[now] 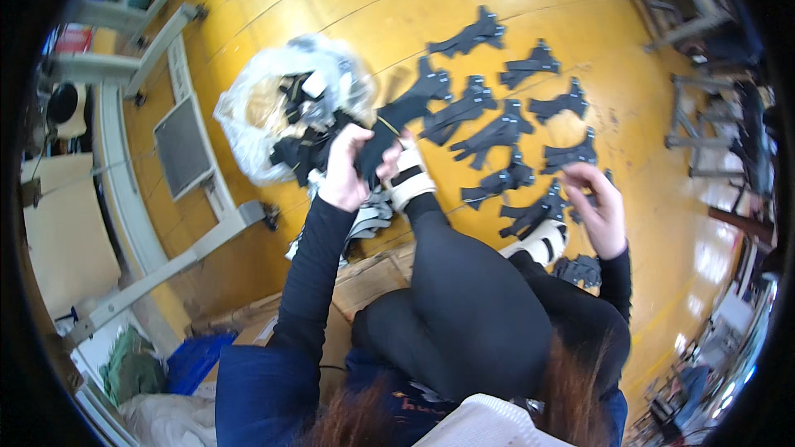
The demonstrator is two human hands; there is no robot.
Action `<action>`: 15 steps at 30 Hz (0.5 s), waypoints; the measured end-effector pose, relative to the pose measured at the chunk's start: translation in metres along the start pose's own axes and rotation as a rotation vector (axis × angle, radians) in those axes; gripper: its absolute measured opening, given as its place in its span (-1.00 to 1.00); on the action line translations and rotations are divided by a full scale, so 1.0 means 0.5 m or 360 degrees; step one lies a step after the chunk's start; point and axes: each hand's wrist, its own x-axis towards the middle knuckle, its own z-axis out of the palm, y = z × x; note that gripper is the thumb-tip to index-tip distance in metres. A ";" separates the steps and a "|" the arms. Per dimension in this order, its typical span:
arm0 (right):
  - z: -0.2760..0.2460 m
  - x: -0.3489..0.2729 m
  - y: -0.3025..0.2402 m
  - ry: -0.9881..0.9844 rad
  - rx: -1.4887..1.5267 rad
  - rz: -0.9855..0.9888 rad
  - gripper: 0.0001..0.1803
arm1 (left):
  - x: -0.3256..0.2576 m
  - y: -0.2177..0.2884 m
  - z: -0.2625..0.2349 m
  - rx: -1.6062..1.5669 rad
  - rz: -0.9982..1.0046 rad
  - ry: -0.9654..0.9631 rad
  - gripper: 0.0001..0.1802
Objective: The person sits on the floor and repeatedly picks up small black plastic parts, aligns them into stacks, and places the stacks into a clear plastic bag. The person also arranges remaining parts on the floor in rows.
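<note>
My left hand (346, 167) is closed on a black fabric piece (377, 145) beside a clear plastic bag (247, 128). Dark cloth pieces and a pale scrap show in the bag's mouth. Out to the right, my right hand (598, 209) has its fingers loosely curved and apart from the thumb, with nothing visible in it. It hangs just beside several black strap-like fabric pieces (501, 131) laid out on the yellow floor. Each has small white marks at one end. Below my left hand lies a heap of grey and black pieces (370, 217).
My legs (472, 298) and sandalled feet (411, 178) reach in among the pieces. A pale metal frame on casters (178, 261) stands at left. Stools or benches (704, 128) line the right side. A small dark bundle (577, 271) lies by my right foot.
</note>
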 end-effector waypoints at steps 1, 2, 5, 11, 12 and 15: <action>-0.006 0.003 -0.037 0.0163 -0.0166 -0.0258 -0.59 | -0.003 -0.017 0.069 0.0171 -0.0042 -0.0062 -0.47; -0.013 0.000 -0.074 0.0325 -0.0349 -0.0511 -0.52 | -0.007 -0.030 0.138 0.0347 -0.0079 -0.0134 -0.48; -0.033 -0.025 -0.112 0.0589 -0.0490 -0.0815 -0.32 | -0.013 -0.053 0.281 0.0557 -0.0094 -0.0717 -0.55; -0.098 -0.190 -0.113 0.0887 0.0330 -0.0752 -0.24 | -0.022 -0.086 0.560 0.0278 -0.0539 -0.0764 -0.48; -0.091 -0.209 -0.102 0.0975 0.0299 -0.0826 -0.22 | -0.018 -0.093 0.581 0.0438 -0.0484 -0.0811 -0.49; -0.103 -0.270 -0.133 0.1379 0.0080 -0.0979 -0.19 | -0.041 -0.124 0.695 0.0551 -0.0701 -0.0765 -0.52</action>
